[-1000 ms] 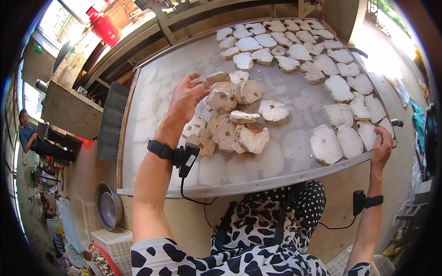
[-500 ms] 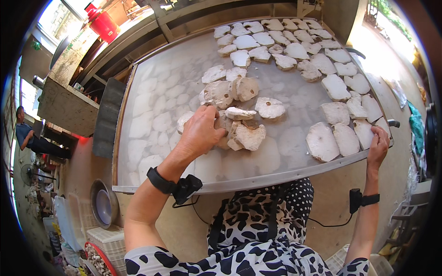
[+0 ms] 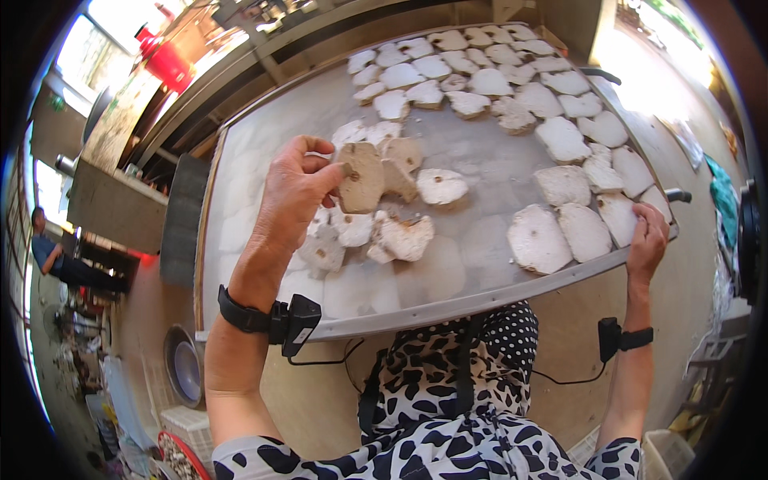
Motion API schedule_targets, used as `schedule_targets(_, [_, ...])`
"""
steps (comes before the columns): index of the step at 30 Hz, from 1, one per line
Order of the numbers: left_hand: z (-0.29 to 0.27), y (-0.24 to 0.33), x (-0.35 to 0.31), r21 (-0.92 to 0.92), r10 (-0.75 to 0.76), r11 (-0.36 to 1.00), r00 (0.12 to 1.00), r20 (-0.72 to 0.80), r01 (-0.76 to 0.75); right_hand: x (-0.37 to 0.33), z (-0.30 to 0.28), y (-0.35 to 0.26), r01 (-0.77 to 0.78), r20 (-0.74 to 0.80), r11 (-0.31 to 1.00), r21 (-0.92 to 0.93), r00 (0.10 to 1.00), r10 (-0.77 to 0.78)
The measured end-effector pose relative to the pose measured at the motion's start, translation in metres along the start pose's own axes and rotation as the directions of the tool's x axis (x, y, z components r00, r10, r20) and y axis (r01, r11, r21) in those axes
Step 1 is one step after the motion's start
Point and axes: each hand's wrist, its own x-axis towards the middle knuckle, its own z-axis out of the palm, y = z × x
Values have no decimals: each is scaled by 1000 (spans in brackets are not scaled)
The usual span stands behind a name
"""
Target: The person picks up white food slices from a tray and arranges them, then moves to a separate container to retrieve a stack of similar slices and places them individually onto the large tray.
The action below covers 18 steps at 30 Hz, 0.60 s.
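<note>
One tan slab [image 3: 362,182] is pinched btwn thumb & fingers of the left hand [image 3: 292,184], held up over a loose pile of pale slabs [image 3: 406,238] approx. mid-desk. Right hand [image 3: 650,240] is placed w/ bent fingers at the desk's [image 3: 468,148] near-R corner, just beside a white slab [image 3: 618,218]; whether the rim is gripped can't be told. More white slabs [image 3: 490,83] are laid close together, far side & R side. Red flask [image 3: 168,64] is seen beyond, far L.
</note>
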Motion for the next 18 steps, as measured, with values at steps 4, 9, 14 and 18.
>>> schedule_targets(4, [63, 21, 22, -113, -67, 989, 970, 235, 96, 2, 5, -15, -34, -25, 999, 28, 999, 34])
schedule_targets(9, [169, 23, 70, -57, -100, 990, 936, 337, 126, 0, -6, -21, -86, -30, 996, 11, 996, 87])
schedule_targets(14, [227, 6, 101, -153, -212, 953, 937, 276, 260, 3, -9, -20, -103, -40, 994, 23, 994, 104])
schedule_targets(18, [247, -7, 110, -155, -258, 938, 922, 290, 311, 4, -10, -21, -113, -26, 993, 35, 993, 114])
